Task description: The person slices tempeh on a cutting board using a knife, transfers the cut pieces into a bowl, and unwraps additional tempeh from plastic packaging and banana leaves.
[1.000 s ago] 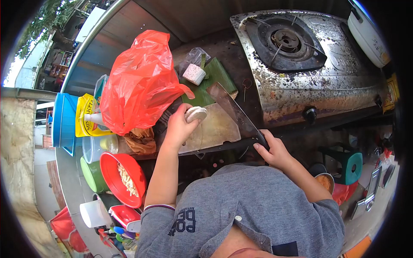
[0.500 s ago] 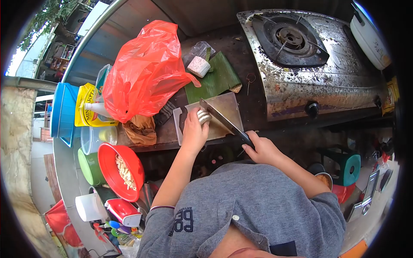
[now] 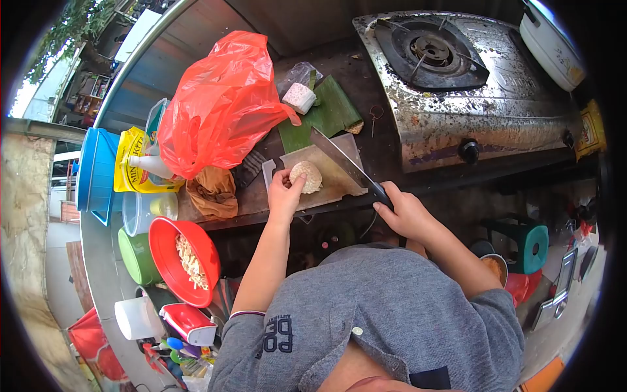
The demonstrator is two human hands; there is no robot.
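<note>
- The left hand pinches a round pale piece between thumb and fingers, over the cutting board; whether it rests on the board, I cannot tell.
- The right hand is wrapped around the handle of the knife, its blade slanting over the board, apart from the piece.
- The piece's visible face looks whole; any cuts behind it are hidden.
- Farther out, a white block sits by a green leaf, seemingly uncut.
- Pale strips lie in the red bowl, apparently finished cutting.
</note>
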